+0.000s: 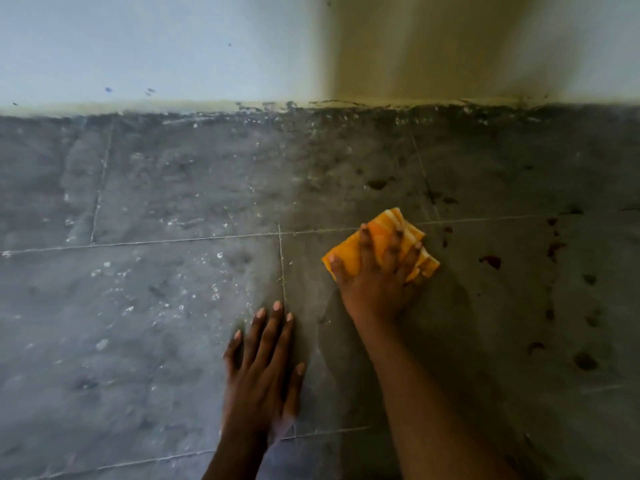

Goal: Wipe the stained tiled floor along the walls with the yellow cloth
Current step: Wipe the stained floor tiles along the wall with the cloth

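Observation:
A folded yellow cloth with white stripes (353,252) lies flat on the grey tiled floor (156,306) right of centre. My right hand (377,275) presses down on it with spread, straight fingers, covering most of it. My left hand (263,368) rests flat on the floor nearer to me, fingers straight and together, holding nothing. Dark reddish-brown stains (491,261) dot the tiles to the right of the cloth. Pale dusty smears and white specks (166,220) cover the tiles on the left.
A pale wall (156,46) meets the floor along a grimy yellowish strip (346,103) at the top. The wall's right part is shaded yellowish (433,46). Thin grout lines (282,265) cross the tiles.

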